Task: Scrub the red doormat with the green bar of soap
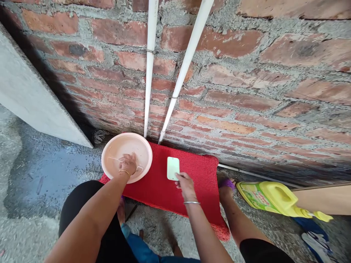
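My left hand (pixel 128 163) reaches into a pale pink basin (pixel 149 155), its fingers loosely spread near the bottom. A thin whitish item (pixel 139 169) shows beside that hand in the basin; part of it is hidden under the palm. Between thumb and fingers, my right hand (pixel 186 184) pinches a pale green flat rectangular piece (pixel 173 168) with rounded corners by its lower right edge. It is held above a red cloth-covered surface (pixel 197 182), on which the basin stands at the left end.
A brick wall (pixel 233 91) with two white pipes (pixel 149 73) rises behind. A grey slab (pixel 41 84) leans at left over wet concrete floor (pixel 55 164). A yellow jug (pixel 271 197) lies at right, near blue-and-white footwear (pixel 318 237). My legs straddle the red surface.
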